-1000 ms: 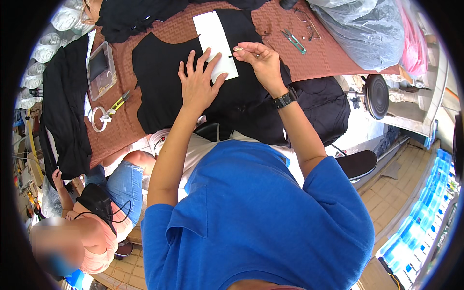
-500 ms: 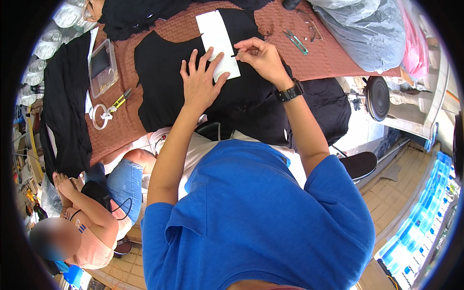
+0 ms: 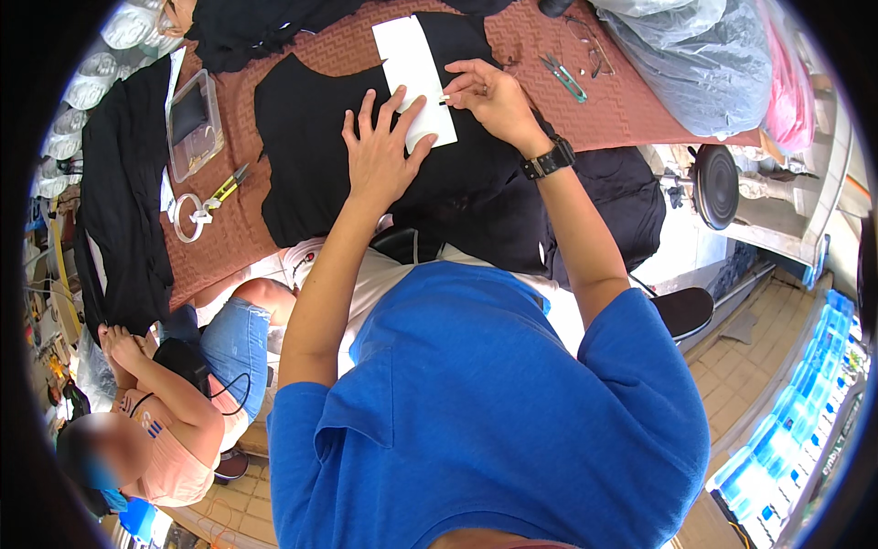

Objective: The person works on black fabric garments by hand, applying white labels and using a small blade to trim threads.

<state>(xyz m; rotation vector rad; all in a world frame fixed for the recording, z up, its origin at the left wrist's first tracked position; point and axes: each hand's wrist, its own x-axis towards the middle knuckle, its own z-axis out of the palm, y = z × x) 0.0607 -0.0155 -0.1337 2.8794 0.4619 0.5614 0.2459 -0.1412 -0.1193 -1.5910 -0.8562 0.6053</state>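
Note:
A white card strip (image 3: 409,57) with small notches in its edges lies on flat black fabric (image 3: 306,128). My left hand (image 3: 380,151) rests on the lower part of the card, fingers spread, partly on the fabric. At the card's right edge, beside a dark notch, my right hand (image 3: 498,105) is closed in a pinch. Its thumb and index finger grip a small pale piece (image 3: 445,97), which is too small to identify for certain. More black fabric (image 3: 594,206) hangs over the table's near edge.
On the brown table cover (image 3: 233,242) lie green thread snips (image 3: 564,78), glasses (image 3: 596,55), a yellow-handled cutting tool (image 3: 227,186), a white ring (image 3: 190,220) and a clear box (image 3: 212,151). Bulky plastic bags (image 3: 686,69) stand far right. At left, a co-worker's hands (image 3: 122,346) touch black cloth.
My right hand has shifted slightly up along the card's edge, and the pale piece now shows between its fingertips. My left hand stays on the card.

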